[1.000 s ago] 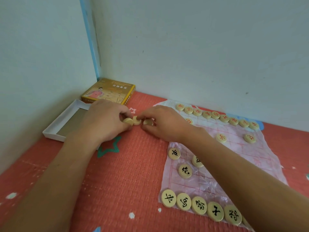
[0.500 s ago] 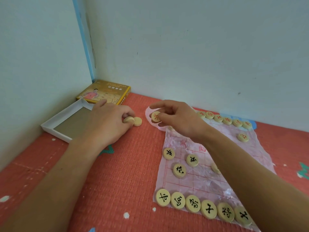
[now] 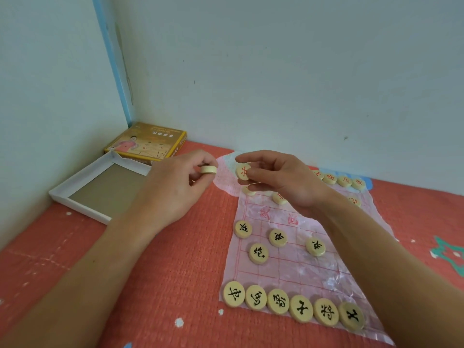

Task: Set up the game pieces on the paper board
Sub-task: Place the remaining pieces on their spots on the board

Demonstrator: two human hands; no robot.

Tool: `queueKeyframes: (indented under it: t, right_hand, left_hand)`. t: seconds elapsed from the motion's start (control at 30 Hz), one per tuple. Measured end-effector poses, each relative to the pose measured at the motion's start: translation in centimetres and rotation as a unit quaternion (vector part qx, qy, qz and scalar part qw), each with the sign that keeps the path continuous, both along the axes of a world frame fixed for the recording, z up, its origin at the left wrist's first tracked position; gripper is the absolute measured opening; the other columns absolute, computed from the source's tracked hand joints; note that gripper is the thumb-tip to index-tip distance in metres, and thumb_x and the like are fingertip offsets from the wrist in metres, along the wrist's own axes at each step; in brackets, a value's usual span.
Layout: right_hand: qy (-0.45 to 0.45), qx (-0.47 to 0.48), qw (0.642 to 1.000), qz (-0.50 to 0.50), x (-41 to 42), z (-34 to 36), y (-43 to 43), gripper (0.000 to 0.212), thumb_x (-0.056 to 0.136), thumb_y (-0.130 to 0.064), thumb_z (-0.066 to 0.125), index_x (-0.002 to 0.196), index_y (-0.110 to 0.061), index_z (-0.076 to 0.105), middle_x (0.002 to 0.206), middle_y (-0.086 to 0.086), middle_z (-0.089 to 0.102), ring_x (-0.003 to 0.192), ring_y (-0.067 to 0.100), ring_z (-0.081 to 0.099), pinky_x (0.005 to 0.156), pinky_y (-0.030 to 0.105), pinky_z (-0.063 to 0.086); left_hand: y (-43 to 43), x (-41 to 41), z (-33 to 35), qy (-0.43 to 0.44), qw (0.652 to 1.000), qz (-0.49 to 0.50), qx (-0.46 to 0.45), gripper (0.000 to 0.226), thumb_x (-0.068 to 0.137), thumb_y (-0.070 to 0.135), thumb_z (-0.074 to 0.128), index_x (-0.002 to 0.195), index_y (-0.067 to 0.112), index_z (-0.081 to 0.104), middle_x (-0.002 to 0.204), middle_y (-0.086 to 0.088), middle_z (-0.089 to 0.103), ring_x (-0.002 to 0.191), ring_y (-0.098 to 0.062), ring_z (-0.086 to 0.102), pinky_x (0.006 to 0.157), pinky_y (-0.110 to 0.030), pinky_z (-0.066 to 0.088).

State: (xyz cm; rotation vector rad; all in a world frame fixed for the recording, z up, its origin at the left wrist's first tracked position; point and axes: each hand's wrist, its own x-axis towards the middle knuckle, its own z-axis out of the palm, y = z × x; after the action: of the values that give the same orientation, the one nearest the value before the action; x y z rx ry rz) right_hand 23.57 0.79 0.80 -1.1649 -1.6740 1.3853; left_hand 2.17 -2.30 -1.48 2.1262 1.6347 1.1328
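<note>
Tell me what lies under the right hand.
Under the right hand, on the paper board, two pieces peek out: a pale piece near the left edge and a red-marked piece. Anything beneath the palm is covered.

The mat point(image 3: 163, 285) is coral red with white flecks and a teal star point(image 3: 449, 252). The paper board point(image 3: 296, 270) is pale pink, ruled with a red grid and red characters. The near pieces point(image 3: 300, 308) are cream with black characters; the far pieces point(image 3: 329, 178) are cream with red ones. The raised piece point(image 3: 243, 171) bears a red character, and the edge-on piece point(image 3: 208, 169) shows plain cream. The box point(image 3: 148, 141) is yellow with a figure in pink; the tray point(image 3: 80, 206) is white with a grey-brown floor. The wall point(image 3: 276, 71) is pale blue-white, its corner strip point(image 3: 113, 59) blue.
</note>
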Motion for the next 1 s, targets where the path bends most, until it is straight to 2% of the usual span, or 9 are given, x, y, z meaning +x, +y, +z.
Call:
queueKeyframes:
  t: [0.1, 0.17, 0.23, 0.3, 0.47, 0.63, 0.77, 0.87, 1.0]
  right_hand:
    - [0.016, -0.005, 1.0, -0.026, 0.9, 0.3, -0.3, 0.023, 0.093, -0.003, 0.059, 0.112, -0.011, 0.069, 0.095, 0.011, 0.07, 0.092, 0.018, 0.072, 0.082, 0.023, 0.057]
    - [0.013, -0.002, 0.999, -0.046, 1.7, 0.6, -0.5, 0.021, 0.092, -0.003, 0.061, 0.11, -0.01, 0.069, 0.097, 0.011, 0.072, 0.09, 0.017, 0.072, 0.082, 0.024, 0.057]
    - [-0.01, 0.013, 0.998, -0.064, 2.6, 0.7, -0.7, 0.02, 0.09, -0.005, 0.063, 0.107, -0.012, 0.071, 0.091, 0.003, 0.073, 0.085, 0.012, 0.069, 0.08, 0.023, 0.055]
    - [-0.029, 0.024, 0.996, -0.081, 3.5, 0.8, -0.8, 0.019, 0.088, -0.005, 0.065, 0.103, -0.014, 0.071, 0.086, -0.005, 0.072, 0.082, 0.007, 0.067, 0.077, 0.022, 0.054]
    - [0.002, 0.007, 0.991, -0.133, 6.2, 1.1, -1.1, 0.014, 0.085, -0.003, 0.068, 0.095, -0.012, 0.067, 0.093, 0.008, 0.073, 0.083, 0.016, 0.07, 0.076, 0.026, 0.056]
    - [-0.006, 0.016, 0.982, -0.188, 9.4, 1.1, -1.6, 0.016, 0.087, -0.002, 0.066, 0.103, -0.005, 0.063, 0.101, 0.019, 0.07, 0.086, 0.021, 0.071, 0.083, 0.03, 0.058]
    - [-0.041, 0.023, 0.976, -0.213, 11.8, 1.1, -2.4, 0.016, 0.086, -0.004, 0.067, 0.1, -0.011, 0.068, 0.097, 0.013, 0.071, 0.082, 0.016, 0.071, 0.074, 0.027, 0.055]
    - [-0.061, 0.025, 0.97, -0.236, 13.3, 1.1, -3.0, 0.013, 0.084, -0.006, 0.069, 0.093, -0.016, 0.07, 0.087, 0.001, 0.072, 0.075, 0.01, 0.066, 0.064, 0.025, 0.044]
    - [-0.078, 0.016, 0.962, -0.26, 14.9, 0.6, -3.8, 0.011, 0.082, -0.009, 0.071, 0.09, -0.017, 0.072, 0.08, -0.002, 0.068, 0.067, 0.007, 0.055, 0.06, 0.025, 0.037]
  left_hand:
    - [-0.1, 0.7, -0.3, -0.011, 0.999, -0.034, 0.002, 0.012, 0.087, 0.027, 0.064, 0.098, 0.031, 0.063, 0.077, 0.01, 0.069, 0.075, -0.004, 0.066, 0.073, -0.035, 0.054]
    - [-0.2, 1.1, -0.4, -0.019, 0.998, -0.051, 0.007, 0.015, 0.087, 0.024, 0.065, 0.1, 0.032, 0.064, 0.082, 0.013, 0.069, 0.078, -0.003, 0.066, 0.074, -0.027, 0.054]
    - [-0.2, 1.5, -0.6, -0.023, 0.998, -0.062, 0.013, 0.021, 0.087, 0.02, 0.066, 0.105, 0.031, 0.067, 0.087, 0.017, 0.067, 0.082, -0.001, 0.064, 0.073, -0.014, 0.05]
    - [-0.2, 1.8, -0.7, -0.03, 0.997, -0.071, 0.015, 0.024, 0.087, 0.018, 0.067, 0.108, 0.029, 0.069, 0.088, 0.022, 0.064, 0.085, -0.001, 0.063, 0.073, -0.009, 0.047]
    - [-0.3, 2.5, -0.8, -0.06, 0.993, -0.094, 0.03, 0.028, 0.087, 0.013, 0.067, 0.113, 0.025, 0.069, 0.1, 0.014, 0.069, 0.089, -0.003, 0.064, 0.079, -0.017, 0.051]
    - [-0.3, 3.4, -0.5, -0.092, 0.989, -0.11, 0.024, 0.031, 0.084, 0.005, 0.068, 0.11, 0.024, 0.069, 0.111, 0.01, 0.068, 0.095, 0.002, 0.065, 0.083, -0.009, 0.049]
    - [-0.4, 4.8, 0.0, -0.116, 0.984, -0.136, 0.009, 0.035, 0.082, -0.002, 0.069, 0.108, 0.022, 0.069, 0.108, 0.013, 0.067, 0.092, 0.004, 0.065, 0.081, -0.006, 0.048]
    - [-0.3, 5.8, 0.2, -0.127, 0.98, -0.153, -0.013, 0.037, 0.081, 0.003, 0.071, 0.109, 0.026, 0.068, 0.106, 0.015, 0.068, 0.092, 0.002, 0.066, 0.083, -0.01, 0.049]
    - [-0.2, 7.4, 0.3, -0.115, 0.978, -0.173, -0.013, 0.035, 0.082, 0.007, 0.072, 0.111, 0.027, 0.068, 0.11, 0.017, 0.067, 0.099, 0.001, 0.063, 0.085, -0.009, 0.046]
